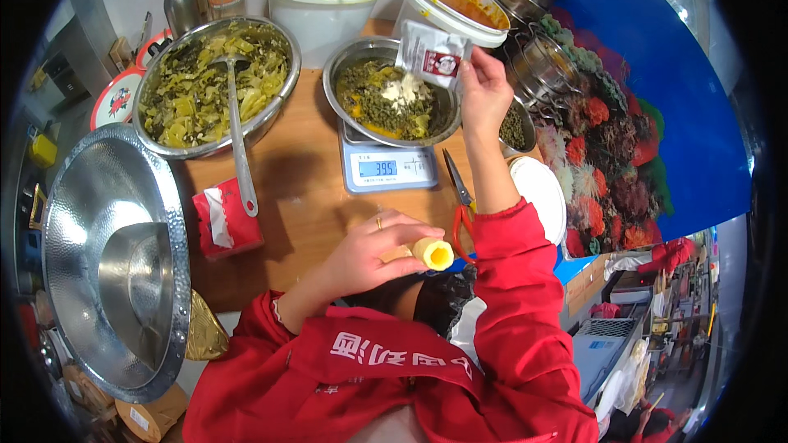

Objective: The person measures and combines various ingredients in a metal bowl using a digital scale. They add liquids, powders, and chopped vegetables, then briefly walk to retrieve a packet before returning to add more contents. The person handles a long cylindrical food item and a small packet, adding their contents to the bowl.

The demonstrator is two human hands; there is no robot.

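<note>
My right hand [486, 89] pinches a silvery printed sachet [434, 52] by its edge, tilted over a steel bowl [330, 95]. White powder [403, 92] lies on the chopped green pickled vegetables [385, 115] in that bowl. Beneath the bowl is a digital kitchen scale [391, 166], its display lit. Lower down, my left hand [375, 252] holds a short, hollow yellow tube [434, 252] between thumb and fingers, its open end facing me. Scissors [460, 194] with red handles lie on the wooden table [301, 197], near my right forearm.
A basin [215, 86] of chopped greens holds a ladle [235, 129], whose handle reaches over a red tissue pack [228, 218]. White buckets of dark liquid [326, 12] and orange sauce [418, 12] stand behind. A large steel basin [74, 246] tilts at left; steel pots [542, 64] stand right.
</note>
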